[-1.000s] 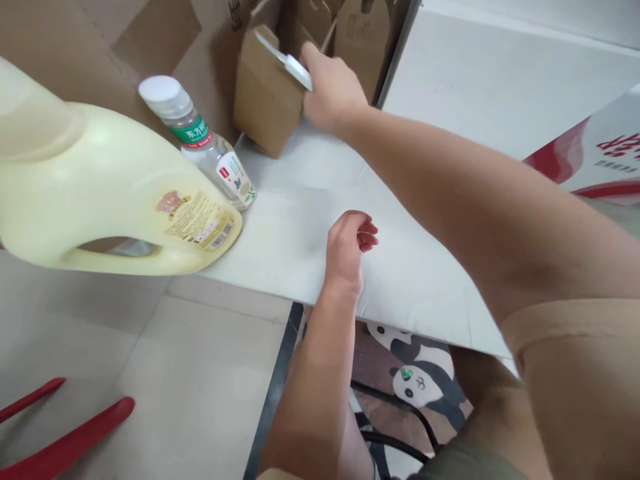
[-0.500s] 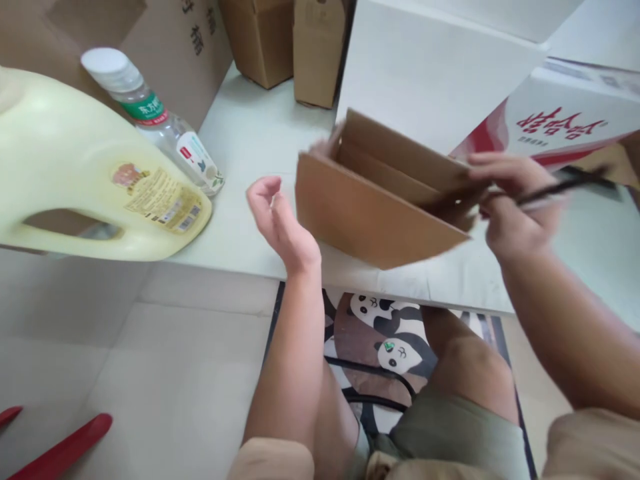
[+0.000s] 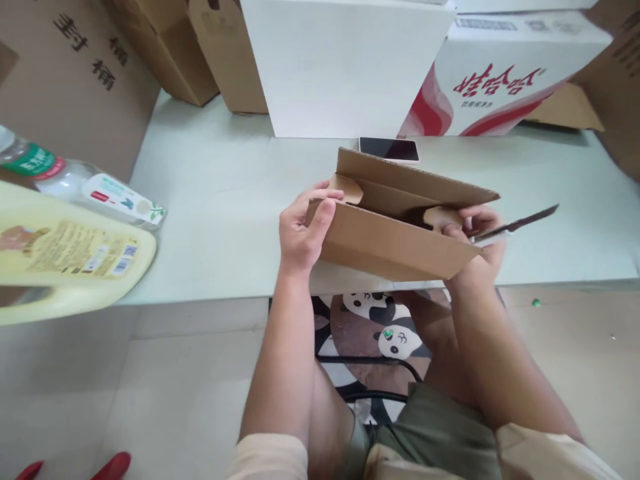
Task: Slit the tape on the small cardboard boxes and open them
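Note:
A small brown cardboard box [image 3: 395,243] with its top open is tilted between my two hands near the table's front edge. My left hand [image 3: 304,227] grips its left end, thumb over the front rim and fingers against a small side flap. At the right end, my right hand [image 3: 477,243] is closed on the box, fingers by the other small flap. A thin, dark, knife-like tool [image 3: 523,223] also sticks out of my right hand, pointing right; its handle is hidden. The long front and back flaps stand up, and the box's inside is mostly in shadow.
Behind the box, a phone [image 3: 389,149] lies on the pale table [image 3: 215,220]. A white carton [image 3: 345,67] and a red-and-white carton [image 3: 480,87] stand at the back. To the left are a yellow jug [image 3: 75,260], a clear bottle [image 3: 107,193] and large brown boxes [image 3: 85,87].
My left hand, free before, has taken hold of the box's left end. My right hand still holds the box and the tool. The view has swung right, bringing the phone into sight.

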`<state>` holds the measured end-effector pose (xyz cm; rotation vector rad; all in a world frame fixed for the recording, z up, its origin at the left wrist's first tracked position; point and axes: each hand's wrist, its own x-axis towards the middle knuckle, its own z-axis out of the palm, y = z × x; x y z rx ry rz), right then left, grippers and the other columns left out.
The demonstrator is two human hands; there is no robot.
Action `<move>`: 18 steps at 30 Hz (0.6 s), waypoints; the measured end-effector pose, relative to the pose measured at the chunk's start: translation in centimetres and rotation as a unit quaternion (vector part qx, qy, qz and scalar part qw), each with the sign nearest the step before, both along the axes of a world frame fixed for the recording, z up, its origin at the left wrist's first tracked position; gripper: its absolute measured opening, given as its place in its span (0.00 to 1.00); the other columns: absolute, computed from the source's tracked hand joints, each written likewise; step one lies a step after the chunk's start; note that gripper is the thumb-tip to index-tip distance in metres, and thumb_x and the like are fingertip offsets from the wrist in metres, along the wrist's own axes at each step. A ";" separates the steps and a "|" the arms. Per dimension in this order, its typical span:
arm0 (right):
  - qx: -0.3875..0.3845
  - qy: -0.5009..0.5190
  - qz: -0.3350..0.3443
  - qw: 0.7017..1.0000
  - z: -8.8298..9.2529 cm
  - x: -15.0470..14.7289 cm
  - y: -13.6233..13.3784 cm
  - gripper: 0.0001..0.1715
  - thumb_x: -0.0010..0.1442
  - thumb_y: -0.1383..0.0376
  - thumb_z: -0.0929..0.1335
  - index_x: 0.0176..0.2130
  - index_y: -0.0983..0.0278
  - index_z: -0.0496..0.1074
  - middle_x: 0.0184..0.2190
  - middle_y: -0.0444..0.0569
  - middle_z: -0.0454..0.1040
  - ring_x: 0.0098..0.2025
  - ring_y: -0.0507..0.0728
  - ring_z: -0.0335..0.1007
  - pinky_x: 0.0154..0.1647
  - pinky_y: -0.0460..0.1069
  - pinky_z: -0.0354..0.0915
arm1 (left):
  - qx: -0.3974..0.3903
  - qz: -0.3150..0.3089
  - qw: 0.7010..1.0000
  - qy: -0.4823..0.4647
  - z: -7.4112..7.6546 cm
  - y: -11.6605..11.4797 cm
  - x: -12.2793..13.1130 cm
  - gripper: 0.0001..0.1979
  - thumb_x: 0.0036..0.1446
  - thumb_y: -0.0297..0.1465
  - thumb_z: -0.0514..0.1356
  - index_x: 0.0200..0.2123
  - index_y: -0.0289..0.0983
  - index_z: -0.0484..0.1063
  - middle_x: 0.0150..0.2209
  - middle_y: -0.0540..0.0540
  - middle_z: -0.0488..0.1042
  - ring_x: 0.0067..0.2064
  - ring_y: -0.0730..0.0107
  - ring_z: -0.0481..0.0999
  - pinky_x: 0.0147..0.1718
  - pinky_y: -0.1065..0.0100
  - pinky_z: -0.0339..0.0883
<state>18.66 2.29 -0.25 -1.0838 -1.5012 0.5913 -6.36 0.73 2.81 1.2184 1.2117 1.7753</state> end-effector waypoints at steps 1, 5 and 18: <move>0.002 0.024 -0.017 1.000 0.0 -0.3 -0.3 0.16 0.63 0.60 0.68 0.48 0.42 0.65 0.39 0.42 0.65 0.43 0.55 0.72 0.47 0.56 0.72 | -0.021 0.019 0.999 -0.014 0.1 0.1 0.2 0.20 0.54 0.52 0.67 0.28 0.40 0.80 0.36 0.43 0.82 0.56 0.54 0.79 0.63 0.52 0.68; 0.002 0.043 -0.056 0.998 0.4 -1.2 -1.1 0.26 0.64 0.58 0.67 0.58 0.38 0.58 0.46 0.44 0.70 0.51 0.59 0.74 0.50 0.58 0.75 | -0.033 0.059 0.998 0.000 -0.3 0.5 0.3 0.19 0.53 0.50 0.69 0.35 0.40 0.79 0.40 0.45 0.80 0.54 0.55 0.80 0.59 0.54 0.71; 0.005 0.050 0.006 0.999 0.0 0.8 -1.1 0.16 0.66 0.51 0.63 0.43 0.54 0.76 0.53 0.50 0.76 0.66 0.68 0.66 0.70 0.71 0.60 | 0.071 0.057 0.994 0.057 -1.5 1.7 0.6 0.16 0.54 0.22 0.56 0.38 0.36 0.84 0.44 0.46 0.85 0.52 0.62 0.81 0.61 0.57 0.67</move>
